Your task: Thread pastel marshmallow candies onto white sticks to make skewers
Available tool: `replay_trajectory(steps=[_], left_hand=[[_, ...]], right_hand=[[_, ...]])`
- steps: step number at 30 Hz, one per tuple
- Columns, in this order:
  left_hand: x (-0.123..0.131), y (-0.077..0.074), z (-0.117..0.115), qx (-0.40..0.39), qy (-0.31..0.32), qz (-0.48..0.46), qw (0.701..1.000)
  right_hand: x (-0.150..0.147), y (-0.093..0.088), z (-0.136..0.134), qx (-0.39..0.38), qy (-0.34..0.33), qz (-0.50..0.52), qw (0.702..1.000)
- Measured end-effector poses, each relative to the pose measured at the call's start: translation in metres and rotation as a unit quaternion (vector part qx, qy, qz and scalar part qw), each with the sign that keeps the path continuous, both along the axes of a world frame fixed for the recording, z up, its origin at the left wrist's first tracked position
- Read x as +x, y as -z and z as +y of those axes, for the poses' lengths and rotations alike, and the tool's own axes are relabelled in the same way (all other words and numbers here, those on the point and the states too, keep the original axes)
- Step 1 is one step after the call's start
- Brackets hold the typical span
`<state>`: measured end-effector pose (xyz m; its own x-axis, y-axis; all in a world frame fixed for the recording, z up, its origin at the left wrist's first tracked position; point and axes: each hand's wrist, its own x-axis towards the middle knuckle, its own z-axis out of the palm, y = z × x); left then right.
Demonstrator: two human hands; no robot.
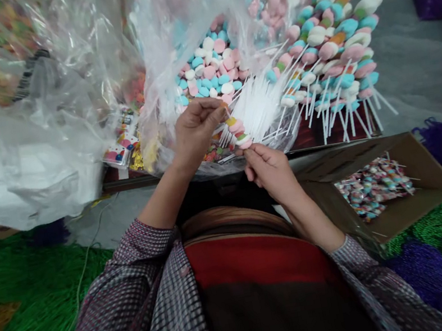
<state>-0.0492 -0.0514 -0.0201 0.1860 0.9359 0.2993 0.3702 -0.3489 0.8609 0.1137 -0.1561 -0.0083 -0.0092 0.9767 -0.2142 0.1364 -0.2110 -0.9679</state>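
One candy skewer (pixel 236 128) slants between the two hands, its lower end pinched by the right hand (pixel 268 167), whose fingers are curled nearly closed, while the left hand (pixel 198 128) has thumb and fingertips drawn together on what looks like an orange piece (pixel 225 106) at the top. Steadying the lower grip and easing that piece straight, without squeezing, should work best, clear of the white sticks (pixel 258 103) just beside and the loaded skewers (pixel 333 51) farther right.

I see the left hand (pixel 197 128) pinching farther out than the right hand (pixel 270 171), fingers curled, forearms (pixel 166 194) angled inward.
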Motion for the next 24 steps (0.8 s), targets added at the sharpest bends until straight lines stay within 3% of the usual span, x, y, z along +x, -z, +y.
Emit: replay_trajectory(steps=[6, 12, 16, 20, 24], left_hand=[[-0.004, -0.004, -0.007, 0.045, -0.039, 0.085, 0.995], [-0.001, 0.008, -0.005, 0.048, -0.019, 0.041, 0.998], [-0.001, 0.010, -0.005, 0.110, -0.004, 0.077, 0.991], [0.001, 0.006, -0.012, 0.169, 0.012, 0.131, 0.977], [0.013, 0.005, -0.024, 0.147, 0.021, 0.089, 0.985]], right_hand=[[0.000, -0.005, -0.002, -0.001, -0.007, -0.027, 1.000], [0.005, -0.010, -0.001, 0.024, -0.026, -0.084, 0.996], [0.007, -0.011, 0.000, 0.034, -0.031, -0.108, 0.993], [0.007, -0.008, -0.002, 0.025, 0.001, -0.050, 0.998], [0.006, 0.004, -0.003, -0.014, 0.018, 0.022, 0.999]])
